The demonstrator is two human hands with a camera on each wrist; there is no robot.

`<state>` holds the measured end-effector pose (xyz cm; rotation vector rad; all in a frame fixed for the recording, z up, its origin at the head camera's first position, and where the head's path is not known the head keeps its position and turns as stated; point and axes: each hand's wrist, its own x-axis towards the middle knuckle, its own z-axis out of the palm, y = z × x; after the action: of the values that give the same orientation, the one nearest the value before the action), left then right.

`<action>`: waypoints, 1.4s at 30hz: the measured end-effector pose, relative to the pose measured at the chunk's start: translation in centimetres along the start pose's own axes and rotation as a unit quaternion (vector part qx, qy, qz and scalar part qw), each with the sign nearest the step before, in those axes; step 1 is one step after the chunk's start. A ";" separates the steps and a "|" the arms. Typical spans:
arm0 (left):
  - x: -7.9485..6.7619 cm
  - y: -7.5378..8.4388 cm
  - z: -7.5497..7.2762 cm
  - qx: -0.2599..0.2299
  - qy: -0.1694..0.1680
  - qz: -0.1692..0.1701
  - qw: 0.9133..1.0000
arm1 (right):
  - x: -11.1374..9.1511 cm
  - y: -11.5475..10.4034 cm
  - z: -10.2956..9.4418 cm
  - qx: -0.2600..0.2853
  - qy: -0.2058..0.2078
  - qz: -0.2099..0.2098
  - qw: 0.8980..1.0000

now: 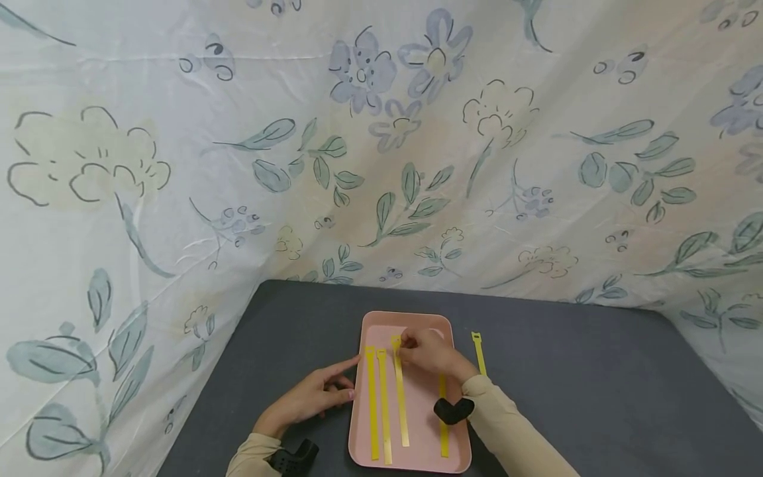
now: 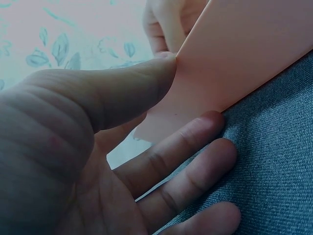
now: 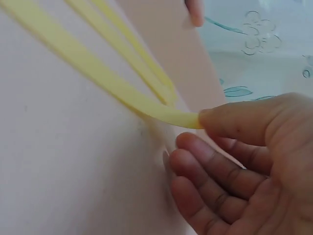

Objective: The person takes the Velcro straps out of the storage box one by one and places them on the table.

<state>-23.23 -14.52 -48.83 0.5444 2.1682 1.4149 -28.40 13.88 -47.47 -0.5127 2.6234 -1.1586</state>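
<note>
A pink tray (image 1: 424, 430) stands on the dark table. My right hand (image 1: 432, 352) is over its upper part and pinches the slotted end of a yellow strap (image 1: 401, 404) between thumb and forefinger. In the right wrist view, this strap (image 3: 105, 81) bends up to the fingertips while the rest runs along the tray. Left of it lie two more yellow straps, an outer one (image 1: 373, 411) and an inner one (image 1: 384, 411). My left hand (image 1: 310, 396) touches the tray's left side with forefinger and thumb; its other fingers are loosely spread in the left wrist view.
Another yellow strap (image 1: 444, 442) lies in the tray's right part, partly hidden by my right wrist and its black band (image 1: 454, 411). One yellow strap (image 1: 479, 351) rests on the table (image 1: 566, 384) right of the tray. A flowered cloth (image 1: 381, 199) hangs behind and beside the table.
</note>
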 end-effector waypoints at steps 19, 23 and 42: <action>0.0 0.0 -0.3 -0.003 -0.002 0.005 1.000 | -0.7 -1.5 -2.5 0.172 0.027 0.023 0.985; -0.1 0.0 -0.3 -0.008 -0.004 0.006 1.000 | -0.8 -1.8 -2.9 0.181 0.034 0.030 0.982; 0.0 0.4 -0.4 -0.007 0.000 -0.002 1.000 | -1.3 -4.5 -5.1 0.207 0.070 0.017 0.976</action>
<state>-23.43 -14.65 -48.32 0.5348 2.1569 1.4260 -27.88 14.94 -40.65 -0.3094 2.3830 -1.7244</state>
